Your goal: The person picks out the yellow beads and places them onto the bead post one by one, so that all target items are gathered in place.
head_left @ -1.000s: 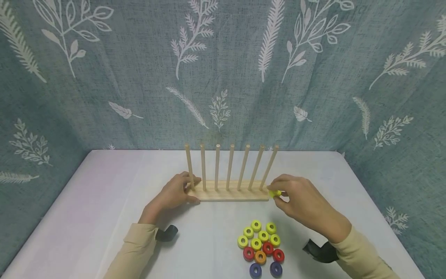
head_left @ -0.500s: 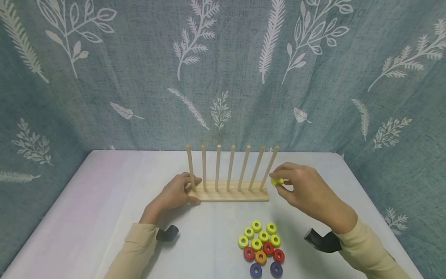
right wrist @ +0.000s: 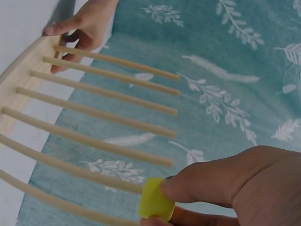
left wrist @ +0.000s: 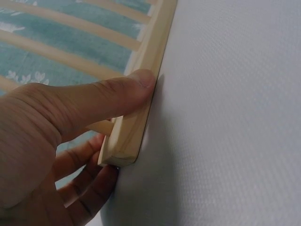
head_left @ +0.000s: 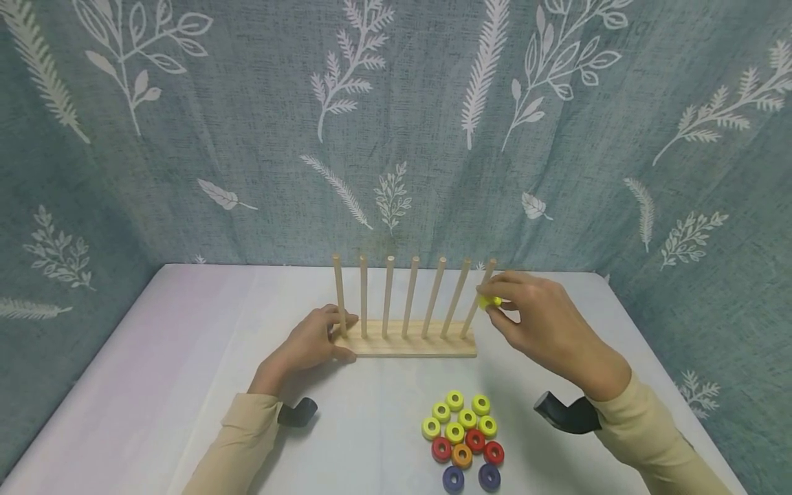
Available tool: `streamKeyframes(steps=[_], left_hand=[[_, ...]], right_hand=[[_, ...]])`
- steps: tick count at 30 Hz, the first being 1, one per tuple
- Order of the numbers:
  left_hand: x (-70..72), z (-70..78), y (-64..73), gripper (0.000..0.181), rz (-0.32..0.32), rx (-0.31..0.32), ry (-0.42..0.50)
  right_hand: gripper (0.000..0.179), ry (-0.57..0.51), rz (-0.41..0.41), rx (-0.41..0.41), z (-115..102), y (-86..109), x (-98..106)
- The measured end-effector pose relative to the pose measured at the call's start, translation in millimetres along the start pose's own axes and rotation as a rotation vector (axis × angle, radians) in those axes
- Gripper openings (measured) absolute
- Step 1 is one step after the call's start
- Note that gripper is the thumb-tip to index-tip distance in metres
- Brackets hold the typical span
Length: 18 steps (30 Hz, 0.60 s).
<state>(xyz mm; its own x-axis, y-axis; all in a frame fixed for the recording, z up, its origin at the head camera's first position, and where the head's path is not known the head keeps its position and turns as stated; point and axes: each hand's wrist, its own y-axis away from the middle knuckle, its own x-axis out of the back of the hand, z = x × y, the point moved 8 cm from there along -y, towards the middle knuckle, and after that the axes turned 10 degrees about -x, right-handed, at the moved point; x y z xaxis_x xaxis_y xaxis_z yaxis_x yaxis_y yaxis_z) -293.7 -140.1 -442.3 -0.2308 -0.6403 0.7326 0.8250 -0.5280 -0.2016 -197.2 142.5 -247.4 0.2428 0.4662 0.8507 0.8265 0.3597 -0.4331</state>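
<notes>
A wooden rack with several upright pegs has its base [head_left: 408, 347] standing on the white table. My left hand [head_left: 314, 338] grips the base's left end; in the left wrist view the thumb [left wrist: 127, 89] lies along its front edge and the fingers curl behind. My right hand [head_left: 538, 316] pinches a yellow ring [head_left: 489, 301] between thumb and fingers, beside the upper part of the rightmost peg [head_left: 475, 306]. In the right wrist view this yellow ring [right wrist: 155, 200] appears side-on near the peg ends. I cannot tell whether it touches a peg.
In front of the rack lie several yellow rings [head_left: 454, 432], red rings [head_left: 441, 449], an orange ring [head_left: 461, 456] and two dark blue rings [head_left: 453, 479]. A patterned green-blue curtain [head_left: 396, 137] hangs behind the table [head_left: 185, 344].
My right hand has risen with the yellow ring, from beside the base's right end up to the rightmost peg's upper part. The left hand keeps its grip on the base.
</notes>
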Motion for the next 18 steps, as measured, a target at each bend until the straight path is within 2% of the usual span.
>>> streamKeyframes(steps=[10,18], left_hand=[[0.4,-1.1,-3.2,0.067,0.001,0.001,-0.004],[0.3,-1.9,-1.4,0.067,-0.004,0.016,-0.015]], right_hand=[[0.032,0.022,0.088,0.058,-8.2,-9.6,13.0],[0.031,0.028,0.132,0.063,-14.2,-19.4,14.8]])
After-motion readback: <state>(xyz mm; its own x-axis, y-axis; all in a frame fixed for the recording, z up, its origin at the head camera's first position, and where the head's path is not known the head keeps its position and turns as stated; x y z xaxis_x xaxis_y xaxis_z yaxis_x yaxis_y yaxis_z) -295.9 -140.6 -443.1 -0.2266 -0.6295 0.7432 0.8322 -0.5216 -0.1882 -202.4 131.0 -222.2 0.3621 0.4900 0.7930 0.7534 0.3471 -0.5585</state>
